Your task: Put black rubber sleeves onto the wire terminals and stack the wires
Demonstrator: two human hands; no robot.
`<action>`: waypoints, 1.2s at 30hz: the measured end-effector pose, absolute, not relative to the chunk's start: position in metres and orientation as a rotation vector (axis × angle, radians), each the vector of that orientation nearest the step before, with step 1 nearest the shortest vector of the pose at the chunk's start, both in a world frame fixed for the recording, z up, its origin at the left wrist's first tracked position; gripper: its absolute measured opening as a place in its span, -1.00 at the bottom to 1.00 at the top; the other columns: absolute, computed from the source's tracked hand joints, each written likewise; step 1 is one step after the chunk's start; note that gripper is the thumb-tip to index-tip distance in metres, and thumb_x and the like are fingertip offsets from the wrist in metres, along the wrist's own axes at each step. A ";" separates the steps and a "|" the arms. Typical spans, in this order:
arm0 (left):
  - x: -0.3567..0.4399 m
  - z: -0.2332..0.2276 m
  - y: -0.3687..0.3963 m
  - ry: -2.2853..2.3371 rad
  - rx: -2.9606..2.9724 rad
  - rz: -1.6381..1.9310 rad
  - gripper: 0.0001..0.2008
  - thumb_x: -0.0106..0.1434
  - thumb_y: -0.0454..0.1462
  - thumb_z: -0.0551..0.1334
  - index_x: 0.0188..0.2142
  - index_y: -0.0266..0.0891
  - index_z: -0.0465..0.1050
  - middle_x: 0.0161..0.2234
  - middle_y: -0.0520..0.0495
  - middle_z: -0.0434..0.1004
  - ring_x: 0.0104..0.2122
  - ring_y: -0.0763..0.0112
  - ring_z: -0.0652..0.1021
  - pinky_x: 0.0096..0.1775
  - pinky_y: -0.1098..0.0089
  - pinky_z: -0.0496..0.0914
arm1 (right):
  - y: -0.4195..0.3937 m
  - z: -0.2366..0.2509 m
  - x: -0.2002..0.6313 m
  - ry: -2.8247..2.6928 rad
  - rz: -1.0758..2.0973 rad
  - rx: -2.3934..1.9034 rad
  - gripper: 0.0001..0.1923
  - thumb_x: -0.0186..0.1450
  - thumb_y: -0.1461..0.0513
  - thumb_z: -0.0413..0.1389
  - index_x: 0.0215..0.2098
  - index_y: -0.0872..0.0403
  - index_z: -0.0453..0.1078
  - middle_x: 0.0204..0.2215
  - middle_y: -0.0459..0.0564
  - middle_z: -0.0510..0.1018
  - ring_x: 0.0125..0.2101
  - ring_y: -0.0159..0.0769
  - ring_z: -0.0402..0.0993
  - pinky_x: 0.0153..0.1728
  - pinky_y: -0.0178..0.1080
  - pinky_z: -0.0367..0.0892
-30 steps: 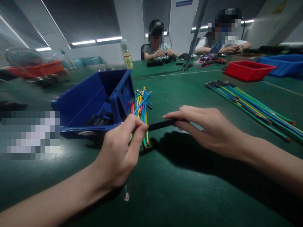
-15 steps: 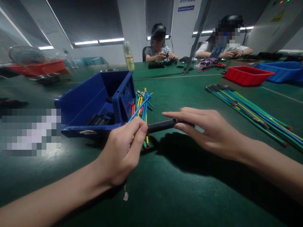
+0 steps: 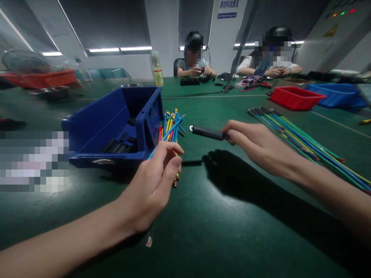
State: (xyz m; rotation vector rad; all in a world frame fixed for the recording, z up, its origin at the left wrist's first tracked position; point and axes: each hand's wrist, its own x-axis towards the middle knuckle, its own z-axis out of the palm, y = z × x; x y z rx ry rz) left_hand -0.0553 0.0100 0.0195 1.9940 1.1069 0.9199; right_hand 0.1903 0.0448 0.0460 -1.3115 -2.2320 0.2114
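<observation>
My left hand [image 3: 156, 181] pinches a thin blue wire [image 3: 171, 131] that slants up over a small pile of short coloured wires [image 3: 171, 133] beside a blue bin [image 3: 113, 123]. My right hand [image 3: 257, 144] holds a black tube [image 3: 207, 133] by one end, raised above the green table [image 3: 203, 216], its free end pointing left toward the wire pile. The two hands are apart, with a gap between the tube's tip and the wire.
The blue bin holds dark tubes [image 3: 118, 146]. A row of long coloured cables [image 3: 295, 135] lies at the right. Farther back stand a red tray [image 3: 294, 98], a blue tray [image 3: 333, 94] and a bottle [image 3: 157, 69]. Two people work at the far side.
My right hand has lifted the black tube up and to the right, away from my left hand. The left hand keeps its pinch on the blue wire, which no longer meets the tube.
</observation>
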 end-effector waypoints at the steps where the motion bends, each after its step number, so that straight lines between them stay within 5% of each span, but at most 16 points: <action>1: -0.055 0.020 0.010 1.100 2.009 0.898 -0.75 0.40 -0.10 -0.09 -0.07 -0.16 0.17 -0.39 0.06 0.39 -0.45 0.52 0.45 -0.38 0.44 0.40 | 0.048 0.045 0.194 -2.204 0.192 -1.362 -0.76 0.37 0.24 -0.13 -0.31 0.08 0.36 -0.56 -0.13 0.36 -0.55 -0.40 0.27 -0.51 -0.32 0.12; 14: -0.055 0.026 0.008 1.174 2.288 0.682 -0.81 0.36 -0.19 0.00 -0.13 -0.14 0.30 -0.32 0.04 0.48 -0.37 0.45 0.50 -0.32 0.44 0.38 | 0.094 0.024 0.267 -2.031 -0.239 -1.694 -0.72 0.27 0.26 -0.03 -0.19 0.16 0.50 -0.26 0.11 0.46 -0.30 -0.22 0.41 -0.28 -0.23 0.29; 23: -0.055 0.021 0.009 1.142 2.385 0.700 -0.81 0.34 -0.23 0.04 -0.14 -0.14 0.38 -0.23 -0.01 0.54 -0.24 0.39 0.54 -0.19 0.39 0.43 | 0.096 0.012 0.299 -1.765 -0.412 -2.079 -0.67 0.24 0.30 -0.06 -0.21 0.19 0.53 -0.28 0.20 0.51 -0.33 -0.13 0.43 -0.35 -0.19 0.23; 36: -0.054 0.024 0.008 1.099 2.416 0.621 -0.80 0.35 -0.23 0.01 -0.25 -0.15 0.39 -0.27 -0.01 0.50 -0.26 0.38 0.51 -0.19 0.38 0.41 | 0.107 -0.007 0.301 -1.780 -0.516 -2.057 -0.70 0.27 0.26 -0.05 -0.18 0.13 0.50 -0.21 0.16 0.52 -0.28 -0.14 0.45 -0.27 -0.18 0.28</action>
